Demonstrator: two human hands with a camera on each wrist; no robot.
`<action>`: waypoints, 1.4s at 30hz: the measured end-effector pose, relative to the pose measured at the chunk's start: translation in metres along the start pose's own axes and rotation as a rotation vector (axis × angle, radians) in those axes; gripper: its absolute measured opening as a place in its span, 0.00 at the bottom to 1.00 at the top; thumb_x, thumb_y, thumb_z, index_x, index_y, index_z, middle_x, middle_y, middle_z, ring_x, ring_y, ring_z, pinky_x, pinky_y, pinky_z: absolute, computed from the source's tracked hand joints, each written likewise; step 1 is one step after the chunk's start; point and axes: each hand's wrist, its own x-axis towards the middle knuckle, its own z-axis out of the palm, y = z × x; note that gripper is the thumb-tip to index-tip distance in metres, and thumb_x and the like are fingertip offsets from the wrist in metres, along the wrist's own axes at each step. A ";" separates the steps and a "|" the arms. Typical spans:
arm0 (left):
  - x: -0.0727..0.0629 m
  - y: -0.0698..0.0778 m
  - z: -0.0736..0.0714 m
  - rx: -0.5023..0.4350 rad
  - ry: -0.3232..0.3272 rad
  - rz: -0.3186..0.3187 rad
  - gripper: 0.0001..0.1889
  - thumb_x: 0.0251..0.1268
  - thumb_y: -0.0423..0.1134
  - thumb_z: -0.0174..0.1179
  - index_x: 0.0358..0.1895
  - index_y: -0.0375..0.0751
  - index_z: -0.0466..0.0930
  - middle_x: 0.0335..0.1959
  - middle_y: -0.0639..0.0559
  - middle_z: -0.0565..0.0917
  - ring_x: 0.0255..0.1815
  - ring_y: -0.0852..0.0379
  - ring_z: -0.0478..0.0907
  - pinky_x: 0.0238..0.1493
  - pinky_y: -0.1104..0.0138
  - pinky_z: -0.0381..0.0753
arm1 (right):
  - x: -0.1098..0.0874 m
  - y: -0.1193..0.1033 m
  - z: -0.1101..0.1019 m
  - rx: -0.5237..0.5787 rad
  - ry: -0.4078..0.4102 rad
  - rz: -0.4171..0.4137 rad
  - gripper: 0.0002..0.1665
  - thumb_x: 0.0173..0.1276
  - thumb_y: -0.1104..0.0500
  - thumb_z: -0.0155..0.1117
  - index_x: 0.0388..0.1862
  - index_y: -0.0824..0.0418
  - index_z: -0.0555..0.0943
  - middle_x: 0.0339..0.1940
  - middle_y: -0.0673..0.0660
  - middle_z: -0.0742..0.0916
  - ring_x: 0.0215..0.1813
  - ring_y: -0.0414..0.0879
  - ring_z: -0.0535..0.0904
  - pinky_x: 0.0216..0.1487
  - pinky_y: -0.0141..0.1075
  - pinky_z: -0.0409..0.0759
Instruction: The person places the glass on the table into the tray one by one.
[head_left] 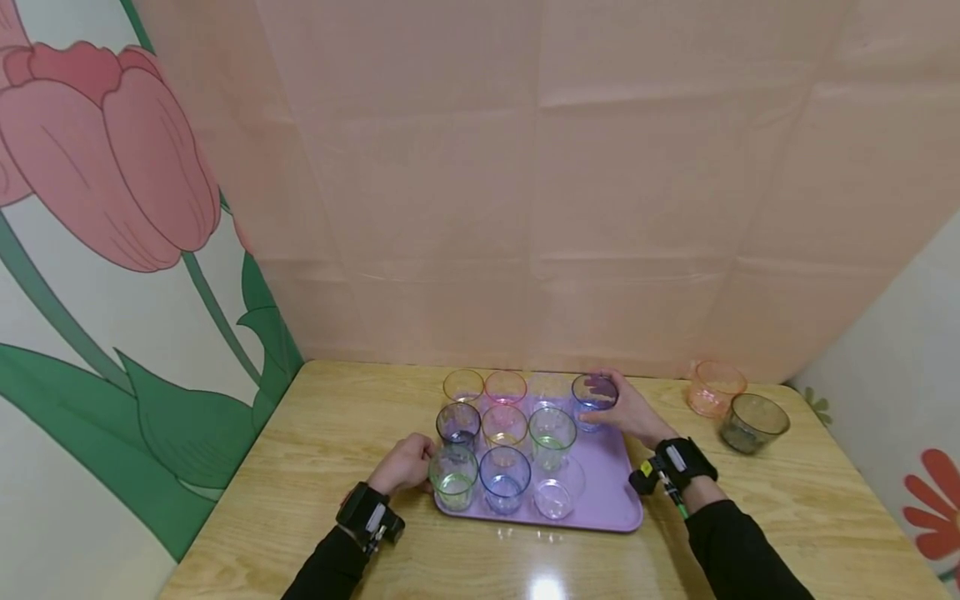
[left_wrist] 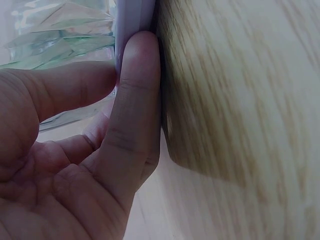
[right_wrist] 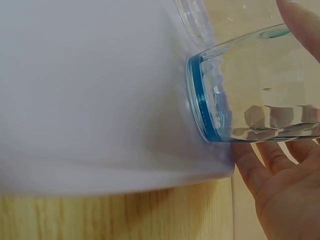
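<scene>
A lilac tray (head_left: pixel 611 496) carries several tinted drinking glasses in rows. My left hand (head_left: pixel 405 464) is at the tray's left edge. In the left wrist view, thumb and index finger pinch the tray rim (left_wrist: pixel 134 15) beside a green-tinted glass (left_wrist: pixel 60 37). My right hand (head_left: pixel 636 410) grips a blue-tinted glass (right_wrist: pixel 212 100) at the tray's back right corner, with thumb on one side and fingers on the other. The base of this glass is right at the tray surface. Nearest to it in the back row is a clear glass (head_left: pixel 549 387).
On the wooden table (head_left: pixel 360 558), to the right of the tray, stand an orange glass (head_left: pixel 716 390) and an olive-brown glass (head_left: pixel 753 423). A clear glass (head_left: pixel 555 492) sits in the tray's front row, beside a blue one (head_left: pixel 505 481). A beige-covered wall (head_left: pixel 525 208) rises behind the table.
</scene>
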 end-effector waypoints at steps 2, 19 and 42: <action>0.000 0.000 0.000 -0.002 -0.002 -0.010 0.09 0.58 0.18 0.52 0.35 0.33 0.77 0.24 0.49 0.71 0.24 0.54 0.75 0.23 0.66 0.84 | 0.000 0.000 0.000 0.009 -0.001 0.010 0.52 0.55 0.62 0.81 0.73 0.66 0.60 0.71 0.72 0.72 0.72 0.70 0.67 0.71 0.63 0.68; -0.001 -0.001 0.000 0.007 0.007 0.006 0.10 0.57 0.17 0.51 0.36 0.32 0.77 0.25 0.49 0.71 0.24 0.53 0.75 0.23 0.65 0.84 | -0.006 -0.007 -0.007 -0.002 -0.046 -0.024 0.57 0.59 0.61 0.78 0.80 0.64 0.55 0.75 0.74 0.66 0.75 0.72 0.61 0.73 0.66 0.61; -0.001 0.001 0.001 -0.016 -0.001 -0.007 0.11 0.56 0.16 0.50 0.33 0.34 0.77 0.24 0.50 0.71 0.24 0.54 0.75 0.23 0.65 0.84 | -0.060 -0.023 -0.037 0.268 0.495 -0.140 0.34 0.71 0.62 0.67 0.74 0.63 0.70 0.69 0.56 0.80 0.66 0.37 0.76 0.57 0.18 0.76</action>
